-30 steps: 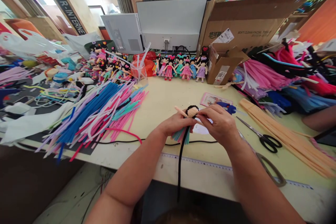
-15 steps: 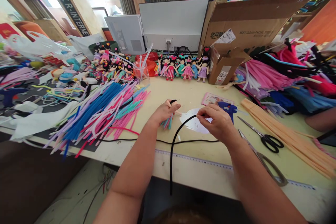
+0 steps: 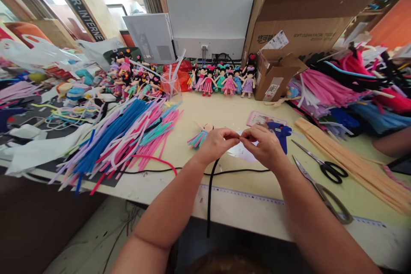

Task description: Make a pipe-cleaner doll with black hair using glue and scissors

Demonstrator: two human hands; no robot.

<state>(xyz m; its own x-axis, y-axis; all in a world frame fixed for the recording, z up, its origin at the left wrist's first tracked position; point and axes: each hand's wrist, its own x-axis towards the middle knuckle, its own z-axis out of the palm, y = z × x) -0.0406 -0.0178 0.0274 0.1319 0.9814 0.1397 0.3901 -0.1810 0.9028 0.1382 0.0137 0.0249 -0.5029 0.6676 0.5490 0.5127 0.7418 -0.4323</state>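
Note:
Both my hands meet above the pale round mat. My left hand pinches the black fuzzy stem near its upper end, and the rest hangs over the table's front edge. Fingertips of my right hand are closed on the same end, touching the left fingertips. Just left of my left hand lies a small doll with a bare round head and a blue and pink skirt. A blue glue gun is right behind my right hand.
Two pairs of scissors and peach stems lie at the right. Colored stems cover the left. Finished dolls stand before a monitor. A ruler strip and black cable cross the front.
My left hand has let go of the doll, which now lies on the table, and moved right to the black stem's end beside my right hand.

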